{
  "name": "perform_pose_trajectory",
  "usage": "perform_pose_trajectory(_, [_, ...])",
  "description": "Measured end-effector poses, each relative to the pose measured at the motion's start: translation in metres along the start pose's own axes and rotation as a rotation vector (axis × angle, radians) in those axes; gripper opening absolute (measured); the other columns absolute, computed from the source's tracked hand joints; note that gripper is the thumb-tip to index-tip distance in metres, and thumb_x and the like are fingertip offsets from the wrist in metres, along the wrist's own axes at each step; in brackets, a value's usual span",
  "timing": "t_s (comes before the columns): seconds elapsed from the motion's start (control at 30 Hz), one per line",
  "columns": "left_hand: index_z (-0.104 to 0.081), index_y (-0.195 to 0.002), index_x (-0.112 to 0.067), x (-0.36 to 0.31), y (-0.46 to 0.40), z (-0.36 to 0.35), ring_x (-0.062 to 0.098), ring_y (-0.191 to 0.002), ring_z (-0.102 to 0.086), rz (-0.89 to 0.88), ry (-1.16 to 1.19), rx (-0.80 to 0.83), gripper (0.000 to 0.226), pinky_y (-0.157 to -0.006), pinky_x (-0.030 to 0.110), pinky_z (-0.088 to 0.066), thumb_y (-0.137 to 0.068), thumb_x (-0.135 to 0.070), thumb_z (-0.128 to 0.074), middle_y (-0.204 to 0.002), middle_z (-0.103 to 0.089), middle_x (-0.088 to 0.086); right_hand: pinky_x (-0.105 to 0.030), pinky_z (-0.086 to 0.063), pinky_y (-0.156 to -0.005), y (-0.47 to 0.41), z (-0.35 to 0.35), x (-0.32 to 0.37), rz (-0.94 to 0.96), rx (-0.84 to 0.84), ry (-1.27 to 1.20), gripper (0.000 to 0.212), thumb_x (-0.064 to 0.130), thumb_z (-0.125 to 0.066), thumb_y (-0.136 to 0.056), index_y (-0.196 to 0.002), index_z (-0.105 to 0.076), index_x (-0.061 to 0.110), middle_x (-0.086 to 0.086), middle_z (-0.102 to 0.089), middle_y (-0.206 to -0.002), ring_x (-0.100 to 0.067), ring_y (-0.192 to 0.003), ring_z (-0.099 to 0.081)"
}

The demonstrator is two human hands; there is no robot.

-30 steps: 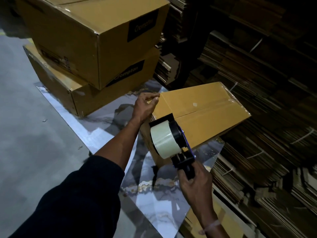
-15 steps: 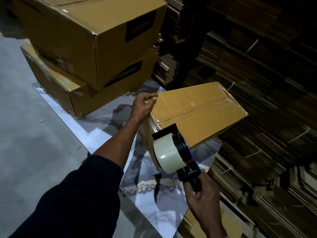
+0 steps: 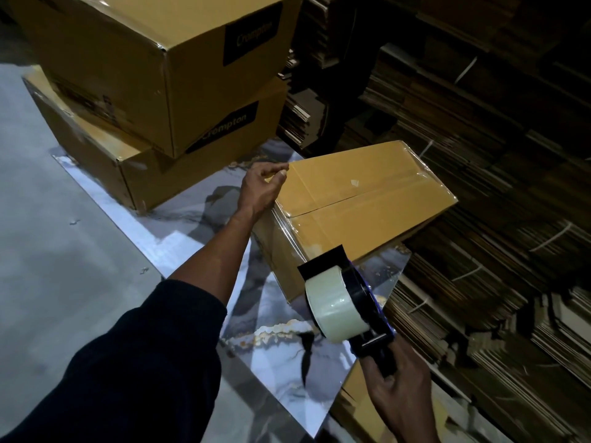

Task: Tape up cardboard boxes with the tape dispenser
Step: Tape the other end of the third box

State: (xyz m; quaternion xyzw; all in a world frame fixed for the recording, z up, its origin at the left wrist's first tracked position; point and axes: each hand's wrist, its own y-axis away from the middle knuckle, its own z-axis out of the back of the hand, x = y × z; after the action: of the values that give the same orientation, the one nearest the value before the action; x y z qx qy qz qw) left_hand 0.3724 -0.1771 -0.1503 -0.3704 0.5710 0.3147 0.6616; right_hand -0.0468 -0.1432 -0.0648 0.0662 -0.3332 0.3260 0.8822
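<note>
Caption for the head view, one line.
Left hand grips a corner of the small cardboard box; right hand holds the tape dispenser beside it.

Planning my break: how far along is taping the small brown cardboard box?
Done: glossy clear tape seems to cover the centre seam of the small brown cardboard box. In hand: left hand holds its far corner; right hand grips the black tape dispenser at the near corner. Left: likely finishing a strip there; underside unseen.

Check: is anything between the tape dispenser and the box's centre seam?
Nothing visible. The tape dispenser, held by the right hand, sits at the near side of the box; the left hand grips its left corner, off the seam.
</note>
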Motion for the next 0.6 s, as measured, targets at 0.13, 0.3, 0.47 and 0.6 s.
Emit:
perform_pose_trajectory(0.13, [-0.079, -0.115, -0.030, 0.004, -0.002, 0.000, 0.007, -0.119, -0.062, 0.005, -0.021, 0.011, 0.023, -0.104, 0.033, -0.052, -0.094, -0.036, -0.070, -0.125, -0.069, -0.003, -0.002, -0.045, -0.067, 0.001, -0.001, 0.002, -0.032, 0.018, -0.038, 0.065, -0.006, -0.078, -0.081, -0.099, -0.061, 0.054, 0.035, -0.064, -0.098, 0.014, -0.090, -0.061])
perform_pose_trajectory(0.3, [-0.079, -0.116, -0.030, 0.000, -0.001, 0.001, 0.007, -0.121, -0.061, 0.017, -0.025, 0.012, 0.023, -0.103, 0.028, -0.050, -0.095, -0.034, -0.070, -0.128, -0.068, -0.003, 0.004, -0.040, -0.070, 0.004, 0.001, 0.004, -0.014, 0.034, -0.089, 0.060, -0.008, -0.080, -0.080, -0.108, -0.064, 0.043, 0.048, -0.062, -0.098, 0.026, -0.092, -0.057])
perform_pose_trajectory(0.47, [-0.078, -0.115, -0.033, -0.004, 0.001, 0.002, 0.009, -0.121, -0.060, 0.009, -0.030, 0.017, 0.020, -0.101, 0.024, -0.047, -0.097, -0.031, -0.069, -0.129, -0.066, -0.001, 0.008, -0.034, -0.079, 0.014, 0.002, -0.012, 0.018, 0.049, -0.003, 0.081, -0.016, -0.085, -0.069, -0.103, -0.064, 0.055, 0.041, -0.062, -0.088, 0.033, -0.095, -0.050])
perform_pose_trajectory(0.6, [-0.077, -0.112, -0.035, -0.005, 0.003, 0.000, 0.009, -0.121, -0.059, 0.012, -0.016, 0.010, 0.018, -0.099, 0.022, -0.047, -0.096, -0.031, -0.070, -0.129, -0.066, -0.001, 0.003, -0.041, -0.076, 0.010, -0.002, -0.020, -0.042, 0.017, -0.050, 0.072, -0.010, -0.079, -0.079, -0.107, -0.059, 0.053, 0.049, -0.061, -0.097, 0.030, -0.095, -0.054])
